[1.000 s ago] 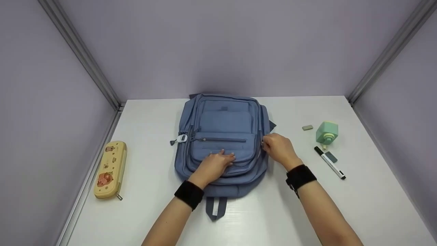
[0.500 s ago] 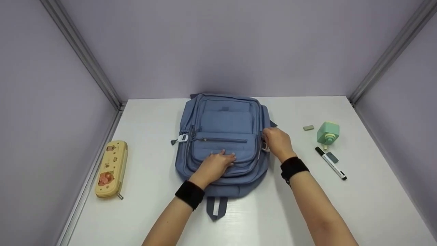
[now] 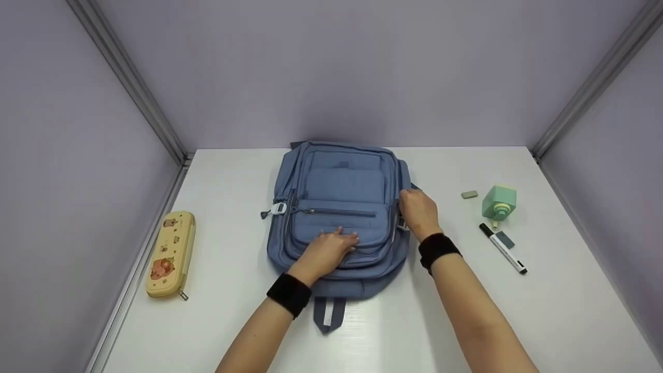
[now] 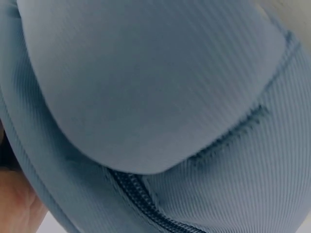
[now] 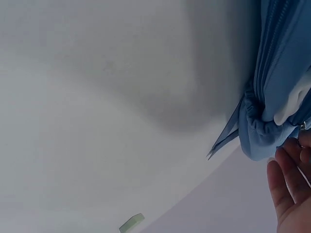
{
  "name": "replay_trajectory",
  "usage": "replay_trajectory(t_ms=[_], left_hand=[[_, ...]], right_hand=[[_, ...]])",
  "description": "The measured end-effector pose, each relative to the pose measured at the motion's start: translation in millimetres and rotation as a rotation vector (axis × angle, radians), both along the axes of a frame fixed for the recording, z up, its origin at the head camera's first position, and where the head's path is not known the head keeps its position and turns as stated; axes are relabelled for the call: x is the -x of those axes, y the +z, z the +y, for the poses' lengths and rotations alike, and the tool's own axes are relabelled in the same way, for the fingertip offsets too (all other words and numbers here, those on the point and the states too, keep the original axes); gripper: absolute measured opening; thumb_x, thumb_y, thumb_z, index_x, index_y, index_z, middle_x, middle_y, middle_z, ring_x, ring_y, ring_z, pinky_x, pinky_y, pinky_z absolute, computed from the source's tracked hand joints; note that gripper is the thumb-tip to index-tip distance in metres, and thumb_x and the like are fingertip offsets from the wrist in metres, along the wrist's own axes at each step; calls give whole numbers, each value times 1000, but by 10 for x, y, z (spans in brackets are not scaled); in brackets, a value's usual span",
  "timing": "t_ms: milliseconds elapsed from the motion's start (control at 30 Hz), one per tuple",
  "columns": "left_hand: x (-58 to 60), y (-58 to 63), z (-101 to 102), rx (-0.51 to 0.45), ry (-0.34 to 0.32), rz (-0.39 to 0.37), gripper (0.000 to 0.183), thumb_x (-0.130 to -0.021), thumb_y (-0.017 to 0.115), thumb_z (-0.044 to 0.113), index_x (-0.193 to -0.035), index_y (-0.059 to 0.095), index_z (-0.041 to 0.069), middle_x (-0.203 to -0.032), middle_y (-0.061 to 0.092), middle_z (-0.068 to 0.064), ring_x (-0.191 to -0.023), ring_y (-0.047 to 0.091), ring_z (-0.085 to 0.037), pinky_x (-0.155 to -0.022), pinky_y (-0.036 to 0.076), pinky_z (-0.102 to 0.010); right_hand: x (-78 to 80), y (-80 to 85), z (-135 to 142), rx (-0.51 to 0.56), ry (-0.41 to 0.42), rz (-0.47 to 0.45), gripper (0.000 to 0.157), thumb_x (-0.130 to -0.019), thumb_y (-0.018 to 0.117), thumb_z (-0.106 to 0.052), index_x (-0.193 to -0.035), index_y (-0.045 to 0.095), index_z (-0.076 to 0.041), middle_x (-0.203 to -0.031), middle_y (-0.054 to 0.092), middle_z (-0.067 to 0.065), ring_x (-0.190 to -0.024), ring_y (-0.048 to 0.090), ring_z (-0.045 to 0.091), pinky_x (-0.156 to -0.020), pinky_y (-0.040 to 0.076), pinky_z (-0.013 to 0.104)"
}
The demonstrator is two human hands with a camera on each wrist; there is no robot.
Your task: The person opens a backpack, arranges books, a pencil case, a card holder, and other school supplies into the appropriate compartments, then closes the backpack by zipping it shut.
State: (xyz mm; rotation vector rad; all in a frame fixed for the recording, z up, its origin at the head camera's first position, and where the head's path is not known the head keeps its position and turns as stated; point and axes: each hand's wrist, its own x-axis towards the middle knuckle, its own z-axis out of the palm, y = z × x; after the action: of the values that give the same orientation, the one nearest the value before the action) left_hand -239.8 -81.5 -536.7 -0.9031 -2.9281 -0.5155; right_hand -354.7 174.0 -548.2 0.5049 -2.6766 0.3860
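A blue backpack (image 3: 344, 184) lies front side up in the middle of the table. My left hand (image 3: 325, 254) rests on its lower front pocket, fingers spread and fairly straight. At the bag's right side, my right hand (image 3: 419, 213) has curled fingers and pinches a zipper pull, mostly hidden by the fingers. In the right wrist view, the metal zipper slider (image 5: 303, 126) shows beside the fingertips, with a white piece (image 5: 294, 99) hanging close by. The left wrist view is filled by the backpack's blue fabric (image 4: 146, 82) and a stretch of dark zipper (image 4: 146, 201).
A yellow pencil case (image 3: 171, 254) lies at the left. On the right are a mint-green block-shaped item (image 3: 499, 202), a small green eraser-like piece (image 3: 469, 195), a black-and-white marker (image 3: 503, 248) and a dark green flat piece (image 3: 505, 239). Walls enclose the table's back and sides.
My right hand has moved up along the bag's right side, away from me, and a pale loop now shows below it. My left hand stays on the front pocket.
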Motion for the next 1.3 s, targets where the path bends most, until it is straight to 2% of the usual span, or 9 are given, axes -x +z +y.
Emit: replay_trajectory(t_ms=[133, 267, 367, 467, 567, 667, 867, 1033, 1300], left_hand=[[11, -39, 25, 20, -1, 66, 30, -101, 55, 26, -126, 68, 16, -133, 61, 1, -125, 53, -32, -90, 48, -58], [28, -75, 46, 16, 15, 142, 28, -101, 56, 28, -121, 71, 16, -125, 66, 1, -119, 59, -30, -85, 52, -54], [30, -81, 51, 2, 25, 186, 26, -99, 57, 30, -115, 74, 17, -121, 68, 2, -115, 62, -28, -83, 53, -51], [29, -80, 62, 14, 32, 217, 25, -99, 58, 31, -110, 74, 17, -118, 69, 3, -112, 64, -27, -82, 54, -49], [32, -84, 78, 47, 52, 243, 22, -98, 60, 30, -107, 75, 16, -115, 70, 3, -110, 65, -26, -80, 55, -48], [34, -97, 102, 67, 75, 246, 18, -96, 63, 29, -102, 74, 16, -110, 72, 1, -108, 66, -25, -78, 55, -49], [59, -127, 140, 70, 92, 209, 19, -96, 63, 30, -103, 74, 15, -108, 72, -1, -110, 65, -26, -81, 53, -52], [65, -125, 134, 86, 90, 139, 26, -98, 61, 30, -115, 72, 15, -120, 68, -1, -117, 61, -26, -89, 50, -55], [89, -106, -154, 58, 48, 87, 32, -97, 63, 31, -120, 70, 10, -130, 63, -7, -125, 54, -26, -103, 39, -54]], right_hand=[[-61, -4, 4, -43, -12, -4, 17, -90, 67, -12, -92, 63, 4, -91, 62, 20, -84, 61, 38, -70, 51, 49], [-167, 19, -19, -59, 49, -24, 30, -91, 66, -17, -111, 61, 3, -113, 59, 21, -106, 56, 41, -87, 45, 54], [-289, 38, -84, -54, 147, -55, 34, -92, 62, -21, -119, 62, 0, -124, 57, 19, -119, 51, 40, -99, 39, 54], [-453, 42, -170, -70, 290, -116, 42, -95, 60, -33, -127, 62, -5, -131, 55, 16, -129, 45, 39, -107, 33, 52], [-615, 44, -253, -96, 441, -189, 55, -97, 56, -47, -136, 57, -8, -139, 52, 13, -135, 39, 39, -110, 29, 52], [-742, 48, -309, -111, 521, -221, 62, -97, 55, -52, -141, 54, -10, -142, 51, 12, -137, 36, 40, -110, 29, 52], [-803, 14, -343, -172, 506, -164, 50, -97, 60, -43, -138, 59, -15, -141, 52, 12, -133, 40, 44, -106, 34, 54], [-787, -103, -333, -151, 501, -112, 35, -97, 62, -37, -126, 70, -18, -137, 55, 16, -129, 44, 48, -104, 37, 55], [-772, -135, -202, -31, 442, -202, 33, -97, 62, -32, -125, 70, -16, -141, 50, 20, -132, 39, 50, -101, 39, 57]])
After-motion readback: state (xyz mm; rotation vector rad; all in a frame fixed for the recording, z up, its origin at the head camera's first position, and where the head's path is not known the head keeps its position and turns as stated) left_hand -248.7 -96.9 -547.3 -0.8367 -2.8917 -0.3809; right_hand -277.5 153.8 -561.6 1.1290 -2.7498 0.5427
